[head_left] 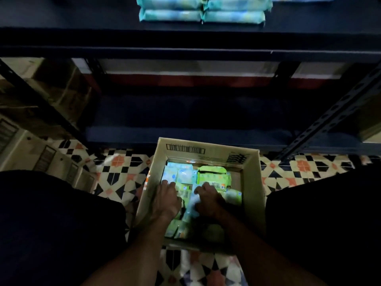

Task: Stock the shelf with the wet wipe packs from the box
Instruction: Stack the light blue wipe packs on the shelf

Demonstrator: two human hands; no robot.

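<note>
Peering down into the open brown cardboard box on the patterned tile floor, I work across from its left side. The left hand lies on the packs there, its grip spread, fingers fairly straight and holding nothing I can make out. Just beyond its fingertips sits a pale blue soft-film wet wipe pack. Between the hands is a whitish-blue pack, and the right hand has its grip curled round that one. Further right lie lime-green packs, loosely heaped. I judge these packs soft, squashy, weighty with moisture and slick in their film, so I would take one across its short width, thumb underneath, not by a crimped end. Above, the dark metal shelf already carries stacked blue-green packs.
</note>
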